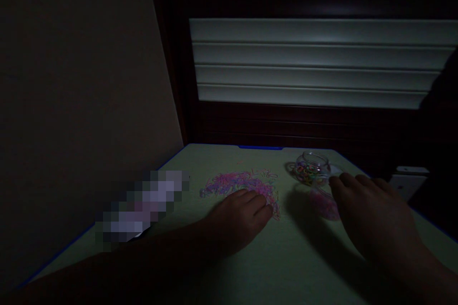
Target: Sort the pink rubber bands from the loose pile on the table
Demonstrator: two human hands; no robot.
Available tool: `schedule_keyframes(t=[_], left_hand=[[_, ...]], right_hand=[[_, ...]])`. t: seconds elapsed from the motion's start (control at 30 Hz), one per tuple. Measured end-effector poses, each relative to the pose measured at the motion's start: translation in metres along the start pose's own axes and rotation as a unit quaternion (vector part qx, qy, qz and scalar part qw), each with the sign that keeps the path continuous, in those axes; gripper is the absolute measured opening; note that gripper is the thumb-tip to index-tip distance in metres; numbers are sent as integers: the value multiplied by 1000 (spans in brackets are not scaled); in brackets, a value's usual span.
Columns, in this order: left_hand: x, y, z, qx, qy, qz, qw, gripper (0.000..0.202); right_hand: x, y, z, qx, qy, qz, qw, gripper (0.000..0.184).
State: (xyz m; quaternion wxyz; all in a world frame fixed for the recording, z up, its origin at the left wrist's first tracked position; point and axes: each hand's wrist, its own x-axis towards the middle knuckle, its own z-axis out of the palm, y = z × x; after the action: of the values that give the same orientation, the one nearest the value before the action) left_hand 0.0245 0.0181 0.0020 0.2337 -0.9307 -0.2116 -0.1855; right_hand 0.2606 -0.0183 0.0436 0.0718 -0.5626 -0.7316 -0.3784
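A loose pile of small elastic bands (236, 182), mostly pink and purple, lies on the pale green table. My left hand (243, 217) rests at the pile's near edge with its fingers curled down and pressed together; whatever they pinch is hidden. My right hand (372, 221) is bent over the right side of a clear jar with pink bands (324, 202). Its fingers curl away from me, so their tips and anything in them are out of sight. Just behind that jar stands an open round clear jar (310, 171) with multicoloured bands inside.
The table (250, 267) has a blue edge and meets a wall (89, 81) at left. A blurred pale object (146, 207) lies on its left side. At right, beyond the hand, is a pale device (408, 183). Dark panelling with white slats (307, 62) rises behind.
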Motion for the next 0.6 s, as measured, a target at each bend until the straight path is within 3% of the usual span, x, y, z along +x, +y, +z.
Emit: schedule_keyframes(t=[0.2, 0.6], left_hand=[[0, 1, 0, 2, 0, -13, 1000, 11], [0, 1, 0, 15, 6, -10, 1000, 11]], right_hand=[[0, 0, 0, -7, -28, 7, 1000, 21], [-2, -1, 0, -11, -13, 4, 1000, 23]])
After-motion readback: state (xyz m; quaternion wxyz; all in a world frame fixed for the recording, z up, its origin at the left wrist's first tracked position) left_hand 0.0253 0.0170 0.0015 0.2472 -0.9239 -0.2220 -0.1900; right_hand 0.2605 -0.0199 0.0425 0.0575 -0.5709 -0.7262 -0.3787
